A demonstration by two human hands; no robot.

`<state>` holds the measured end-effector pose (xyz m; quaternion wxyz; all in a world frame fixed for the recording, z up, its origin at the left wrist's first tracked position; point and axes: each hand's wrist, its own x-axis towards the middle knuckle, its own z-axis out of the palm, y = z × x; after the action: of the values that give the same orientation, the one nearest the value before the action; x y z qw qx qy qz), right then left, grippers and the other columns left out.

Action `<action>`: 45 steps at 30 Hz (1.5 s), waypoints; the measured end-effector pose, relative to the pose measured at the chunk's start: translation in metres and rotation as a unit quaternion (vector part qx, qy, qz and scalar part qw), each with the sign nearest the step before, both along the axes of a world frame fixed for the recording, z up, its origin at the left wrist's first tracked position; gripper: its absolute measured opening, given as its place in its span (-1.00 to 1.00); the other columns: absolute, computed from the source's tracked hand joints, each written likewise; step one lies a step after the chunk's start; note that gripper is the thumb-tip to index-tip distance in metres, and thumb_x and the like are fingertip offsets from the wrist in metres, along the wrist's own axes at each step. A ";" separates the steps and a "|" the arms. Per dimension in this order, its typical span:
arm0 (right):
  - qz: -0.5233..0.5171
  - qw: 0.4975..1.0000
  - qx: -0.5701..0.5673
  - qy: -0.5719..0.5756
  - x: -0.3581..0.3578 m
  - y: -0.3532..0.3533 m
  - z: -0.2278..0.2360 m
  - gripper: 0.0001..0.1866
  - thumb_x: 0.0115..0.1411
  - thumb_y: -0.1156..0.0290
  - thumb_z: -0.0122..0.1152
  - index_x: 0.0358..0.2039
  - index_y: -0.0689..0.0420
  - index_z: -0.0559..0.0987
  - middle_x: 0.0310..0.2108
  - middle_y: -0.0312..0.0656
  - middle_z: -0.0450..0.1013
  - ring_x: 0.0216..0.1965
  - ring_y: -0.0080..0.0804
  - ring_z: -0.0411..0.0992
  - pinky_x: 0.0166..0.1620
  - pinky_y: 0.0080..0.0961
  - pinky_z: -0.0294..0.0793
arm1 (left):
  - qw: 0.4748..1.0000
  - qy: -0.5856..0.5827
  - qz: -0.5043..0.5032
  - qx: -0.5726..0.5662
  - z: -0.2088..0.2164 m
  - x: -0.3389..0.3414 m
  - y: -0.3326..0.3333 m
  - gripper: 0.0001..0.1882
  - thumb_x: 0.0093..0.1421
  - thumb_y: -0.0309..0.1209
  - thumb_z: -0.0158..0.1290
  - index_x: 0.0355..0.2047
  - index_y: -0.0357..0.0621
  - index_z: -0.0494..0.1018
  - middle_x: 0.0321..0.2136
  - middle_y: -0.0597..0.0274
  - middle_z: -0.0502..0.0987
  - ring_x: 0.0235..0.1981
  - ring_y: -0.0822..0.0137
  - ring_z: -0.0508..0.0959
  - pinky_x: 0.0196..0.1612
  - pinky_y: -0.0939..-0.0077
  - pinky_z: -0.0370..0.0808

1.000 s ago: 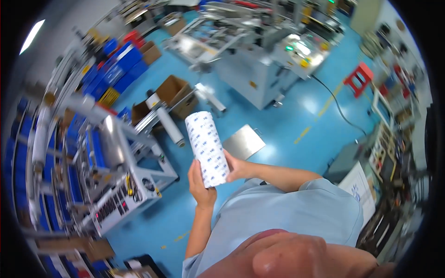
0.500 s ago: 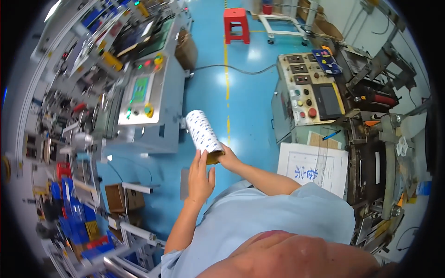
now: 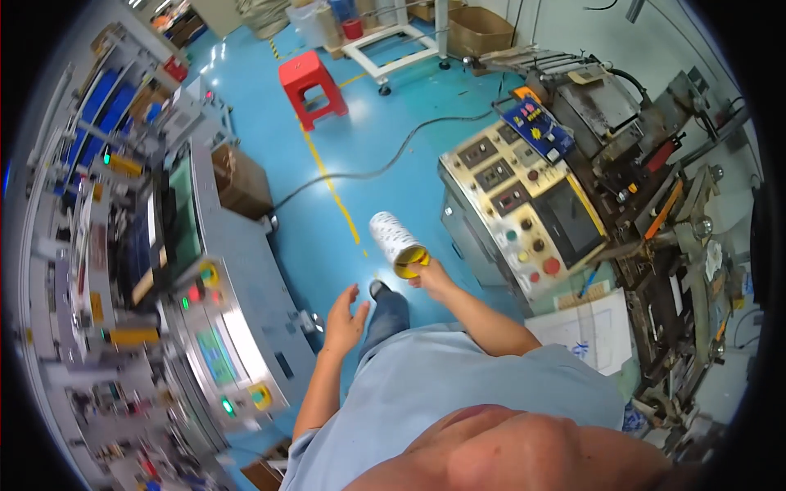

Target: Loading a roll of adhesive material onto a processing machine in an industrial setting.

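Observation:
A white roll with small dark print and a yellow-brown core is held out over the blue floor. My right hand grips it by the rim of its near end, with fingers inside the hollow core. The roll tilts, its far end pointing away and to the left. My left hand is apart from the roll, to its lower left, empty with the fingers spread.
A control cabinet with knobs and a screen stands at right, a blue packet on it. At left is a grey machine. Ahead stand a red stool and a white wheeled frame. A cable crosses the floor.
My left hand has let go of the roll and moved away from it. My right hand alone now carries the roll, moved right. The view has turned right, and one foot has come into sight.

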<state>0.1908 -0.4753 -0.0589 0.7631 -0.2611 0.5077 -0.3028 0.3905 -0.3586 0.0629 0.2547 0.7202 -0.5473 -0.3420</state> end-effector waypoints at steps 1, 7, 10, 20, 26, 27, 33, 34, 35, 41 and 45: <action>-0.013 1.000 0.005 0.017 0.008 -0.027 0.001 -0.74 0.21 0.39 0.12 -0.09 0.13 0.45 -0.41 -0.20 0.50 -0.54 -0.47 0.45 -0.52 -0.54 0.44 | 1.000 0.016 -0.018 0.009 -0.001 0.019 -0.028 -0.48 0.20 -0.29 0.08 0.12 -0.28 0.29 -0.04 -0.09 0.48 -0.01 0.06 0.50 0.04 0.29 0.41; -0.103 0.988 -0.016 -0.116 0.042 -0.182 0.023 -0.76 0.14 0.46 0.08 -0.15 0.17 0.47 -0.38 -0.12 0.54 -0.57 -0.51 0.38 -0.48 -0.53 0.39 | 0.997 0.035 -0.057 0.033 0.004 0.101 -0.170 -0.51 0.22 -0.27 0.08 0.11 -0.21 0.31 -0.04 -0.04 0.51 -0.03 0.13 0.53 -0.02 0.31 0.45; -0.144 0.976 0.050 -0.158 0.043 -0.286 0.022 -0.76 0.12 0.51 0.08 -0.15 0.19 0.46 -0.36 -0.06 0.54 -0.55 -0.54 0.41 -0.48 -0.62 0.43 | 0.996 0.053 -0.067 0.022 0.013 0.128 -0.226 -0.52 0.22 -0.27 0.08 0.10 -0.21 0.33 -0.06 -0.05 0.52 -0.05 0.13 0.53 -0.02 0.32 0.46; -0.281 0.944 -0.170 -0.026 -0.052 -0.783 0.181 -0.28 0.18 -0.14 0.12 -0.01 0.33 0.35 -0.19 0.01 0.49 -0.29 -0.28 0.48 -0.29 -0.46 0.52 | 0.983 0.035 0.140 0.113 -0.056 0.210 -0.268 -0.49 0.20 -0.24 0.08 0.09 -0.25 0.33 -0.11 -0.08 0.54 -0.09 0.08 0.56 -0.03 0.30 0.47; -0.062 0.976 -0.209 -0.015 0.078 -0.772 0.116 -0.70 0.26 0.18 0.05 -0.21 0.17 0.46 -0.31 -0.15 0.52 -0.39 -0.43 0.47 -0.32 -0.49 0.52 | 0.962 0.057 0.206 0.169 -0.082 0.206 -0.280 -0.51 0.22 -0.24 0.06 0.07 -0.28 0.34 -0.11 -0.08 0.54 -0.10 0.14 0.57 -0.04 0.32 0.48; 0.069 0.975 -0.210 -0.006 0.075 -0.762 0.066 -0.79 0.27 0.24 0.01 -0.29 0.11 0.49 -0.38 -0.21 0.49 -0.41 -0.46 0.44 -0.36 -0.52 0.48 | 0.961 0.066 0.211 0.168 -0.083 0.205 -0.284 -0.52 0.22 -0.25 0.05 0.07 -0.29 0.34 -0.12 -0.07 0.55 -0.11 0.16 0.57 -0.04 0.34 0.48; 0.286 0.935 -0.028 0.207 0.157 -0.553 -0.122 -0.79 0.19 0.25 0.16 -0.28 0.11 0.52 -0.47 -0.25 0.49 -0.48 -0.49 0.45 -0.44 -0.49 0.49 | 0.911 0.097 0.346 0.204 -0.112 0.180 -0.177 -0.53 0.21 -0.24 0.07 0.03 -0.32 0.37 -0.17 -0.04 0.57 -0.15 0.21 0.57 -0.07 0.40 0.48; 0.310 0.927 0.003 0.213 0.152 -0.523 -0.145 -0.77 0.18 0.25 0.19 -0.25 0.13 0.51 -0.45 -0.23 0.49 -0.45 -0.45 0.47 -0.40 -0.45 0.53 | 0.893 0.088 0.380 0.226 -0.108 0.166 -0.152 -0.53 0.20 -0.25 0.08 0.02 -0.32 0.39 -0.18 -0.06 0.56 -0.15 0.22 0.57 -0.08 0.41 0.48; 0.340 0.914 -0.011 0.220 0.143 -0.499 -0.165 -0.75 0.19 0.23 0.18 -0.24 0.13 0.51 -0.46 -0.23 0.48 -0.48 -0.43 0.46 -0.42 -0.42 0.52 | 0.892 0.090 0.400 0.189 -0.121 0.157 -0.126 -0.52 0.19 -0.21 0.08 0.00 -0.32 0.40 -0.17 -0.10 0.55 -0.14 0.14 0.57 -0.08 0.37 0.48; 0.656 0.692 -0.097 0.287 0.187 -0.383 -0.166 -0.76 0.20 0.33 -0.01 -0.54 0.18 0.46 -0.61 -0.13 0.41 -0.69 -0.42 0.34 -0.68 -0.42 0.29 | 0.812 0.069 0.560 0.148 -0.172 0.064 0.040 -0.49 0.17 -0.06 0.04 -0.05 -0.22 0.44 -0.16 -0.09 0.55 -0.12 -0.01 0.55 -0.06 0.22 0.48; 0.712 0.625 -0.172 0.271 0.280 -0.263 -0.131 -0.81 0.21 0.29 0.06 -0.35 0.14 0.53 -0.54 -0.24 0.47 -0.67 -0.50 0.32 -0.66 -0.54 0.20 | 0.664 0.079 0.725 0.165 -0.183 -0.027 0.139 -0.55 0.17 -0.10 0.02 -0.08 -0.18 0.44 -0.21 -0.06 0.57 -0.16 -0.04 0.56 -0.08 0.16 0.48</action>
<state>0.4712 -0.7382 -0.1897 0.5099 -0.7377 0.2861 0.3375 0.3636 -0.2197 -0.1205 0.3414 0.8900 0.2350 -0.1902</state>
